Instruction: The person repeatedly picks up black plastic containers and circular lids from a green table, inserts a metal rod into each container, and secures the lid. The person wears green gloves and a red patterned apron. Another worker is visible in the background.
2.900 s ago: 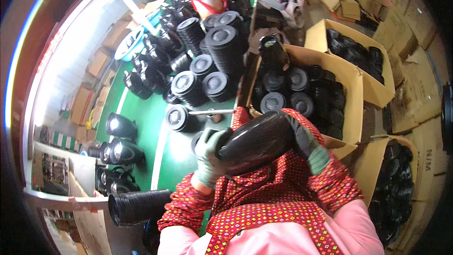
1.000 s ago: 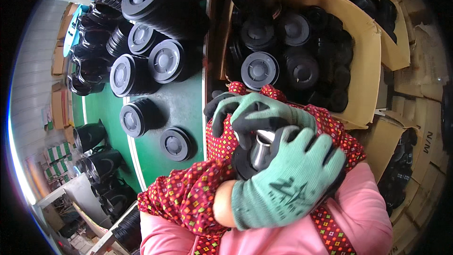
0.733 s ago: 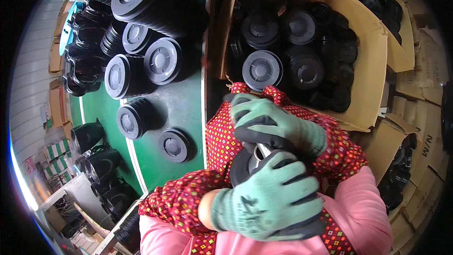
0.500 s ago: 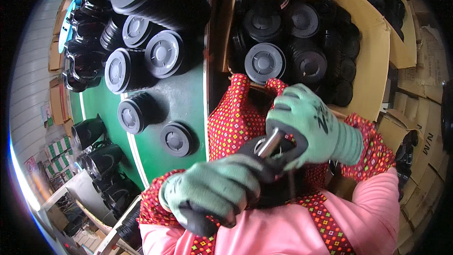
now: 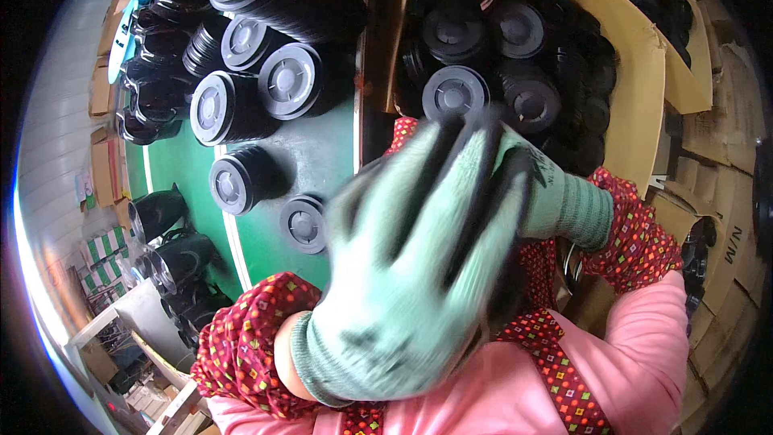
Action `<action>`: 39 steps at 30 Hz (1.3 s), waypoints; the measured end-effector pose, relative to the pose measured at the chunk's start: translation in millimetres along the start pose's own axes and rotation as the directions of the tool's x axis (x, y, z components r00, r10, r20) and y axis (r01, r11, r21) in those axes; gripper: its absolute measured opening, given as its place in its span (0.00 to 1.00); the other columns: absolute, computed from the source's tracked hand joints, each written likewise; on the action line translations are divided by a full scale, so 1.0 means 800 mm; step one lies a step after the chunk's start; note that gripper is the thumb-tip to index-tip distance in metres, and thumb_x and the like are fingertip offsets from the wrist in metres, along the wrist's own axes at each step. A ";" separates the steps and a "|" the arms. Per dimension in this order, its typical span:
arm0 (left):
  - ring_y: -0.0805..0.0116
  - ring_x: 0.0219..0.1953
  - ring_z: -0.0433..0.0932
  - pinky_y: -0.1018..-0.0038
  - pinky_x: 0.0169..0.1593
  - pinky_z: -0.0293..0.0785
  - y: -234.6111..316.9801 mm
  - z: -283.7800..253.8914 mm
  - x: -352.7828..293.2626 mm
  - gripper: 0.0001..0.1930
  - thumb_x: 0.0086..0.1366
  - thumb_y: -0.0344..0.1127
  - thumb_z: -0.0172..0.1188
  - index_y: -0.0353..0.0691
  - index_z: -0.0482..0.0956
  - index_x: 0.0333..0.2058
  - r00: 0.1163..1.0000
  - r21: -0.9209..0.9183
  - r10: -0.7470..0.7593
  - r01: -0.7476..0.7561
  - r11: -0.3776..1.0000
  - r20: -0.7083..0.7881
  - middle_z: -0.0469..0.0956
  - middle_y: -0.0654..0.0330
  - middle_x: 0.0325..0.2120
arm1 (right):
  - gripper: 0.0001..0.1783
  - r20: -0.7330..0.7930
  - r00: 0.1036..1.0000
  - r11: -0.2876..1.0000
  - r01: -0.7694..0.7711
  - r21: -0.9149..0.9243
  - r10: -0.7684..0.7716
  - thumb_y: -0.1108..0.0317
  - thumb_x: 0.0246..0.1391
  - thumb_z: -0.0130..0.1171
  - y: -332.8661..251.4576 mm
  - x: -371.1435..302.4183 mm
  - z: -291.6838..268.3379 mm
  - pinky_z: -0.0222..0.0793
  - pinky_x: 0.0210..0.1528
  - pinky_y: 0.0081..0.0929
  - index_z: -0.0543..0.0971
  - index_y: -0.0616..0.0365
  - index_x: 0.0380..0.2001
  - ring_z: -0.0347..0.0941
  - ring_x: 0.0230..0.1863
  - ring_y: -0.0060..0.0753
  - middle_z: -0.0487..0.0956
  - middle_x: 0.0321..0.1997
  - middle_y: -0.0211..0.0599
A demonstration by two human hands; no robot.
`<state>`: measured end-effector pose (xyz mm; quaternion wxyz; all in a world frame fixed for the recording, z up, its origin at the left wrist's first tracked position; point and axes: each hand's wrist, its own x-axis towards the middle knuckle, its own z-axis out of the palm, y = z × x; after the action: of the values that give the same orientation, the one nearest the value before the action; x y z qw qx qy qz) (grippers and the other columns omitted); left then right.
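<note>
L hand (image 5: 411, 266) has swung up & right vs 0.5 s ago, now covering most of R hand (image 5: 531, 185). Dark piece (image 5: 509, 290) sits under L hand, just by patterned apron (image 5: 564, 387), mostly hidden; L fingers blurred, can't tell if either hand's clamped on it. Best: R steady, L pressure even, knit gloves (image 5: 584, 213) flat on the prob. slick surface. Farther: smooth green table (image 5: 266, 250) w/ round, ridged black discs (image 5: 232, 183) left; cardboard box (image 5: 638, 113) far right.

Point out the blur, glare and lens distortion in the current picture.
Head view, centre: motion smears the left hand, while the right hand looks crisper; head view, far left: a bright strip glares white and bows with the fisheye; head view, corners: black.
</note>
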<state>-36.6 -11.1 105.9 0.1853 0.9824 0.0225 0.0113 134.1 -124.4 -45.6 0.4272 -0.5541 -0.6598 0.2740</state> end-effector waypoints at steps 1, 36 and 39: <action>0.34 0.69 0.66 0.47 0.70 0.62 0.000 -0.003 0.006 0.35 0.65 0.43 0.62 0.25 0.71 0.65 0.976 -0.037 -0.068 0.077 0.996 0.207 0.68 0.31 0.65 | 0.33 0.001 1.000 1.000 -0.008 0.011 0.008 0.40 0.41 0.77 -0.003 0.007 0.000 0.69 0.51 0.47 0.83 0.52 0.42 0.76 0.47 0.49 0.80 0.42 0.38; 0.36 0.37 0.81 0.54 0.41 0.78 -0.162 0.110 -0.014 0.14 0.67 0.34 0.59 0.33 0.78 0.48 0.996 -0.601 0.033 0.020 0.799 0.078 0.81 0.42 0.34 | 0.34 0.047 0.953 0.843 -0.240 -0.481 0.298 0.54 0.53 0.68 -0.147 0.013 -0.018 0.66 0.41 0.44 0.79 0.67 0.57 0.75 0.35 0.45 0.76 0.37 0.44; 0.40 0.45 0.80 0.56 0.47 0.78 -0.132 0.083 -0.011 0.20 0.63 0.35 0.65 0.36 0.78 0.53 0.999 -0.318 0.042 -0.047 0.947 -0.023 0.79 0.46 0.44 | 0.28 0.102 0.947 0.895 -0.250 -0.370 0.306 0.60 0.58 0.66 -0.138 0.002 -0.043 0.69 0.44 0.44 0.79 0.65 0.58 0.79 0.38 0.48 0.81 0.39 0.42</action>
<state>-48.0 62.5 5.1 0.3411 0.9397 -0.0002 0.0270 109.3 -152.5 63.8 0.2242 -0.6869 -0.6435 0.2526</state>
